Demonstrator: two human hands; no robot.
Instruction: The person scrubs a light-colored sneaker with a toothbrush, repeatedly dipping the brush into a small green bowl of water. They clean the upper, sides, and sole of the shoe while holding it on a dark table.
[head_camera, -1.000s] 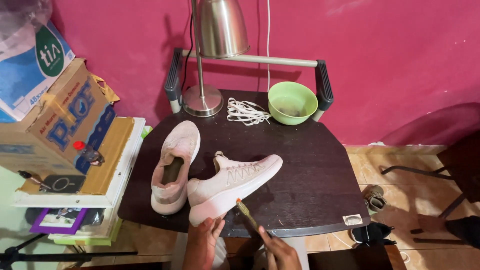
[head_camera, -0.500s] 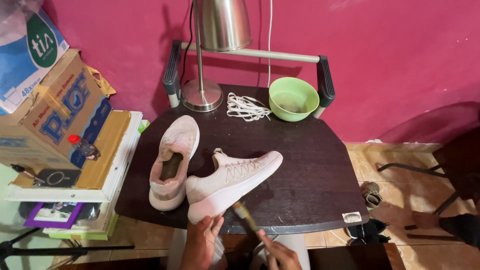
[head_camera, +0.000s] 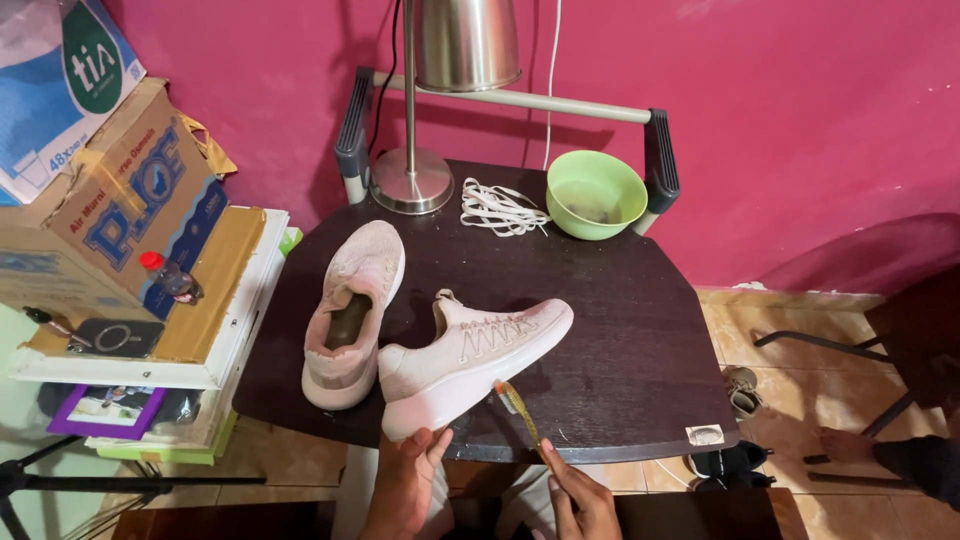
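Left hand (head_camera: 405, 480) grips the heel of the pink sneaker (head_camera: 470, 355), tipping it on its side at the table (head_camera: 620, 350) front edge so the sole faces the brush. Right hand (head_camera: 580, 500) is closed on a yellow toothbrush (head_camera: 518, 415), bristles at the sole rim. Second sneaker (head_camera: 352, 310) sits upright beside it, laces (head_camera: 497, 207) and green bowl (head_camera: 595, 193) parked at the back

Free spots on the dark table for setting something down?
Widest bare patch: the right side of the table, between the green bowl and the sticker at the front corner. A narrower strip lies between the laces and the shoes. The left and front are crowded: both shoes, plus the brush.
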